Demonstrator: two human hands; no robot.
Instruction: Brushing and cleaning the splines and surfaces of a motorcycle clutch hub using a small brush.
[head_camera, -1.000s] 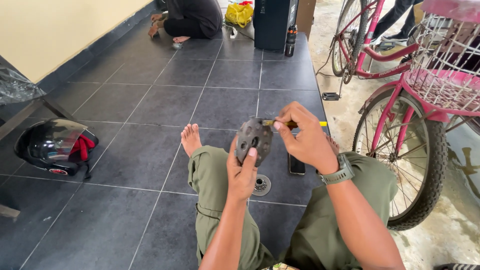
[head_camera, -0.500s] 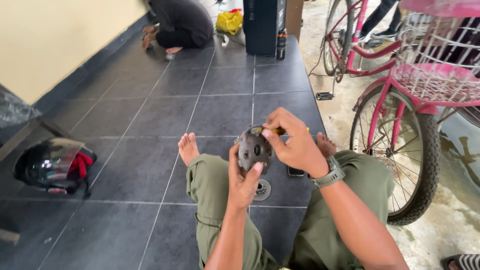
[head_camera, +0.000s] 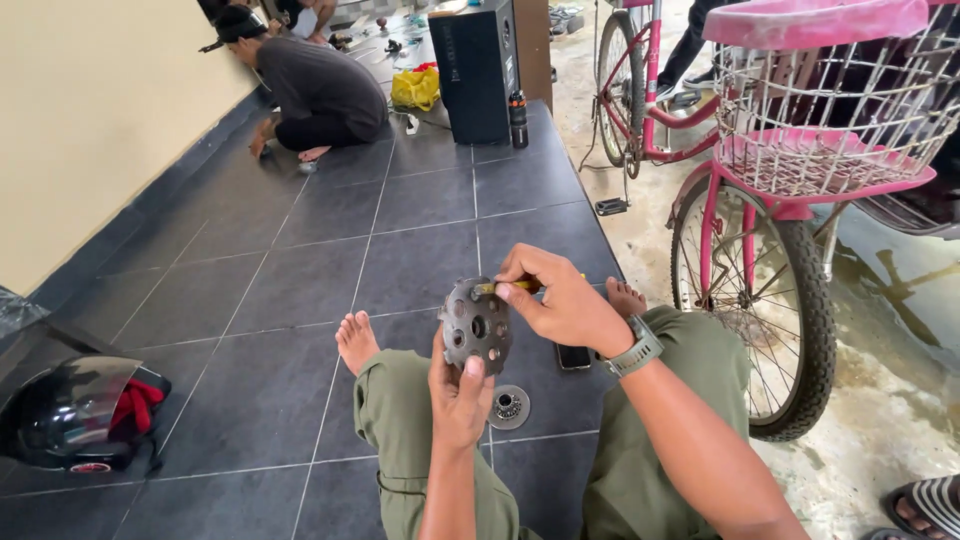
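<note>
Compared with half a second before, your view has lifted, so more of the tiled floor (head_camera: 300, 250) and the crouching person (head_camera: 320, 90) at the far end is seen; your grip on the part has hardly changed.

Your left hand (head_camera: 458, 395) is closed on one round metal disc (head_camera: 476, 324) with several holes, holding it upright from below, thumb on its front face. Your right hand (head_camera: 560, 300) is pinched shut on one thin yellow tool (head_camera: 510, 287), whose tip touches the upper right edge of the disc. On that wrist is one grey watch (head_camera: 637, 350).

Just under the gripped disc, one smaller round metal piece (head_camera: 508, 407) lies on the floor between your legs, and one dark flat phone (head_camera: 573, 356) lies beside it to the right. Two bare feet show beyond the disc. Far left of the grip lies one black helmet (head_camera: 75, 412). To the right stands one pink bicycle (head_camera: 760, 230) with one white wire basket (head_camera: 830, 110). Far beyond the grip are one black speaker box (head_camera: 478, 70) and one yellow bag (head_camera: 415, 88).
</note>
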